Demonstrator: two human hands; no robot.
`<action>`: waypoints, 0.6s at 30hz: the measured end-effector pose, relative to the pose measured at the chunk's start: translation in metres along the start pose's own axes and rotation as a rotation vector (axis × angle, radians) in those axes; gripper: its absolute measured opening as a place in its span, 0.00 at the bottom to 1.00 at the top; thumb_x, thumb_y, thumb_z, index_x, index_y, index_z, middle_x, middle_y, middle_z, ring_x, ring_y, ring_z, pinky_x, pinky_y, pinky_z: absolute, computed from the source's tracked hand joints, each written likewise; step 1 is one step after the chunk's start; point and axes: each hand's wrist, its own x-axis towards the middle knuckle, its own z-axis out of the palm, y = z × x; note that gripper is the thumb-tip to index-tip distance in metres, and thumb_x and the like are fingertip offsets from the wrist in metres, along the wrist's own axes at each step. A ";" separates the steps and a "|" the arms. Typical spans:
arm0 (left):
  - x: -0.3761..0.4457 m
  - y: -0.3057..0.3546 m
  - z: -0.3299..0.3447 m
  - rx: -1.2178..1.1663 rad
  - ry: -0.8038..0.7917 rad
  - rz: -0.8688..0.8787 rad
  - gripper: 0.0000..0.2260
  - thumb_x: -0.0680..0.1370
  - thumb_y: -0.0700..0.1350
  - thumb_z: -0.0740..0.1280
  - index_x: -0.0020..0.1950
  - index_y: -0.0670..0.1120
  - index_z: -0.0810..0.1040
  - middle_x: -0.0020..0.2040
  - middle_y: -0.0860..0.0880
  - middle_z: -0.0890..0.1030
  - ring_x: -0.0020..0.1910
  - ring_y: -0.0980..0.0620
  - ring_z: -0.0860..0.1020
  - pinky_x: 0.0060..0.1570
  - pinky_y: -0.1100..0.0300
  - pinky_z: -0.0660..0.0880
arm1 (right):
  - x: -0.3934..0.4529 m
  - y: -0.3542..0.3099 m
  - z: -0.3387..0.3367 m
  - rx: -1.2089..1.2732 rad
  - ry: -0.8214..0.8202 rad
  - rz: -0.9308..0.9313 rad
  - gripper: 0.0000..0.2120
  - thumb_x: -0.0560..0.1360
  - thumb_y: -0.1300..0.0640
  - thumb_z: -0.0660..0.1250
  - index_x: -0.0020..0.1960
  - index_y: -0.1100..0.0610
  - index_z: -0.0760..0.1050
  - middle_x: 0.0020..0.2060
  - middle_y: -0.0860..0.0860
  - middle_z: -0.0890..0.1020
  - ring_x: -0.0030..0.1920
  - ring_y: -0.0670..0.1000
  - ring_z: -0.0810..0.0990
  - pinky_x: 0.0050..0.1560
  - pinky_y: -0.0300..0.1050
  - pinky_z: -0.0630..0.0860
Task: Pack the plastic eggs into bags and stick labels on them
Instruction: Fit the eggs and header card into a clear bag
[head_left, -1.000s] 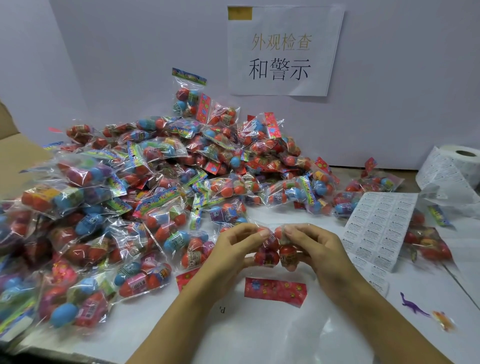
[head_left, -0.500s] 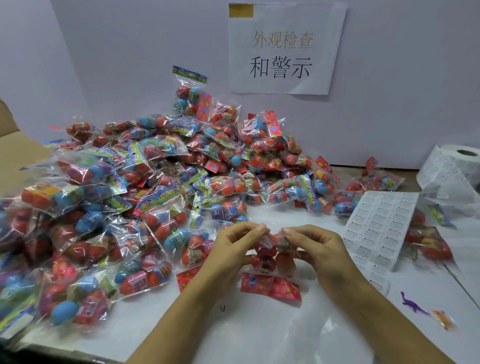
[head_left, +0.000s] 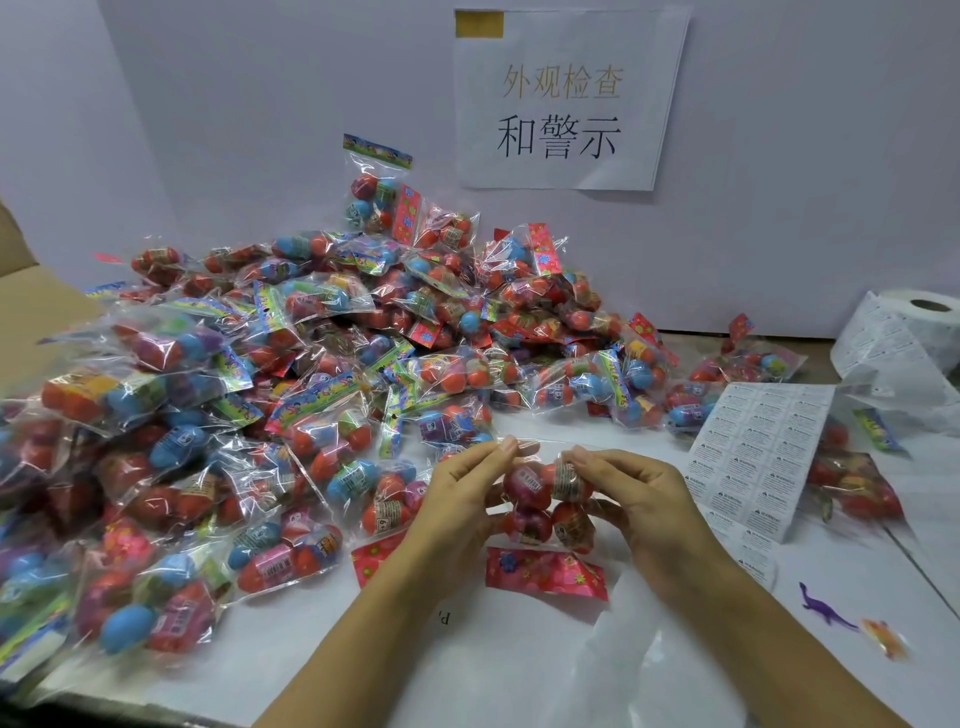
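Fingers of left hand (head_left: 457, 499) and right hand (head_left: 636, 499) pinch bag (head_left: 545, 499), partly hiding eggs.

Your white table (head_left: 519, 649) carries a big heap of bagged eggs (head_left: 311, 374) from nine to twelve o'clock. At three o'clock lie a label sheet (head_left: 753, 457) and a label roll (head_left: 904, 338); at four, a purple toy dinosaur (head_left: 823, 610).
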 end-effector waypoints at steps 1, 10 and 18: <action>0.000 0.000 0.000 -0.001 0.000 0.002 0.10 0.79 0.51 0.68 0.48 0.49 0.88 0.50 0.43 0.87 0.50 0.47 0.86 0.40 0.53 0.83 | 0.000 0.000 0.000 0.001 0.000 0.003 0.19 0.62 0.43 0.76 0.45 0.56 0.88 0.41 0.55 0.87 0.40 0.48 0.85 0.39 0.36 0.79; 0.003 -0.003 -0.004 0.087 -0.019 -0.037 0.16 0.75 0.60 0.73 0.52 0.49 0.87 0.51 0.46 0.87 0.52 0.48 0.86 0.49 0.53 0.83 | 0.000 0.002 0.000 0.033 0.039 0.016 0.18 0.65 0.45 0.76 0.47 0.57 0.88 0.43 0.58 0.87 0.41 0.51 0.86 0.40 0.39 0.81; 0.004 -0.010 -0.009 0.194 -0.040 0.092 0.24 0.63 0.59 0.83 0.51 0.47 0.84 0.50 0.41 0.86 0.50 0.38 0.86 0.53 0.42 0.83 | -0.004 0.002 -0.002 -0.194 0.030 -0.070 0.27 0.60 0.41 0.79 0.57 0.48 0.82 0.48 0.44 0.86 0.50 0.45 0.86 0.44 0.37 0.82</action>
